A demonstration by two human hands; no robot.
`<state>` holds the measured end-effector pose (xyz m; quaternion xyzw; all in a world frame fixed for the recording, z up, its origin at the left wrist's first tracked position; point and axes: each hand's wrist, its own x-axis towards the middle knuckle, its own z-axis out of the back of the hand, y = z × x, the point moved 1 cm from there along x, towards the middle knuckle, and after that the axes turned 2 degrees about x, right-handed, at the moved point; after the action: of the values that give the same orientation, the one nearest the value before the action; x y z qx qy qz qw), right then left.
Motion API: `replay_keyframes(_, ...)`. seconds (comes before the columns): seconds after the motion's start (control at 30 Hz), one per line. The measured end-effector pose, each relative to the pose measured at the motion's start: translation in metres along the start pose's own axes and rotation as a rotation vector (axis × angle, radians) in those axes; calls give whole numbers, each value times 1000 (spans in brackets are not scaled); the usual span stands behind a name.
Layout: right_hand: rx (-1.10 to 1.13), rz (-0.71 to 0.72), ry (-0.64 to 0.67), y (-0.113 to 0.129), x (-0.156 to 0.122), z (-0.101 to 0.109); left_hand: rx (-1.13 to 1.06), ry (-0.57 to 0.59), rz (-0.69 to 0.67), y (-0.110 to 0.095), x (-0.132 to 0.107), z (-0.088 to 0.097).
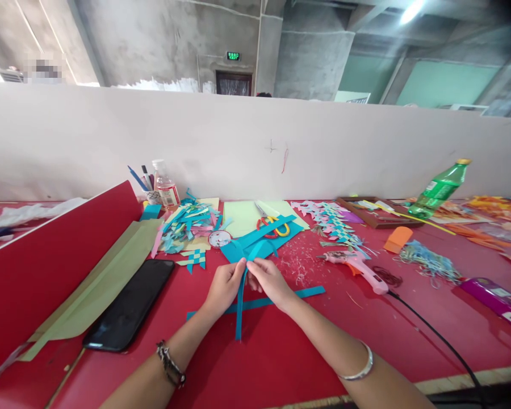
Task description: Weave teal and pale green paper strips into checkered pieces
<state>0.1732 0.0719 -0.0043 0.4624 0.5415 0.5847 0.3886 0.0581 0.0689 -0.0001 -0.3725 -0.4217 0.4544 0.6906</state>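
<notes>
My left hand (226, 286) and my right hand (269, 282) meet at the middle of the table, thumbs and fingertips pinched on folded blue paper strips (239, 312). One strip end hangs down toward me, and others stick out above my fingers. Under my hands a longer loose blue strip (309, 292) lies across the red tabletop. Just beyond, a blue paper sheet (234, 251) rests with another strip over it, partly covering scissors (288, 228) with red and yellow handles. A small woven blue and pale green paper piece (195, 259) lies left of my hands.
At the left are a black phone (130, 307), pale green paper (97, 284) and a heap of cut strips (187, 224). To the right lie a pink glue gun (360, 266) with its black cord, woven fish-like pieces (336, 224), a green bottle (440, 187) and a purple power strip (496, 298).
</notes>
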Motion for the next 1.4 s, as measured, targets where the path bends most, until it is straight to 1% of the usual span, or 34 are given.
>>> replay_keyframes(0.17, 6, 2, -14, -2, 1, 0, 29, -131, 46, 2, 1, 2)
replay_keyframes(0.2, 11, 3, -29, -2, 1, 1, 21, -138, 52, 2, 1, 2)
replay_keyframes(0.23, 18, 9, -49, -2, 1, 2, 6, -118, 51, 1, 2, 2)
replay_keyframes(0.33, 40, 33, -115, 0, 2, 5, -34, 5, 22, 0, 3, 1)
replay_keyframes(0.4, 43, 40, -113, 1, 2, 5, -28, 29, 6, 0, 3, 1)
replay_keyframes(0.57, 25, 20, -21, 1, 0, 1, 5, 11, -33, 1, 1, 1)
replay_keyframes(0.6, 23, 15, -18, 1, 0, 0, 21, -8, -33, 1, 1, 2)
replay_keyframes(0.73, 7, 11, -33, 0, 0, 1, 80, -146, 19, 3, 1, 3)
replay_keyframes(0.77, 11, 12, -48, -1, 0, 2, 76, -145, 32, 3, 1, 3)
replay_keyframes(0.83, 27, 23, -90, -1, 1, 4, 50, -83, 37, 3, 1, 3)
replay_keyframes(0.9, 38, 37, -120, 0, 1, 5, 37, -26, 21, 1, 1, 2)
replay_keyframes(0.93, 36, 42, -120, 0, 1, 5, 42, -19, 8, 0, 1, 2)
replay_keyframes(1.1, 17, 46, -48, 1, 1, 2, 104, -37, -56, -1, 1, 2)
replay_keyframes(1.23, 15, 62, -24, 0, 1, 2, 111, -131, -30, 1, 1, 3)
replay_keyframes(1.3, 18, 60, -28, -1, 1, 2, 87, -160, -11, 2, 1, 3)
replay_keyframes(1.33, 23, 57, -33, -1, 1, 3, 76, -153, -5, 3, 1, 3)
replay_keyframes(1.4, 41, 58, -58, 0, 2, 3, 64, -90, -4, 2, 2, 2)
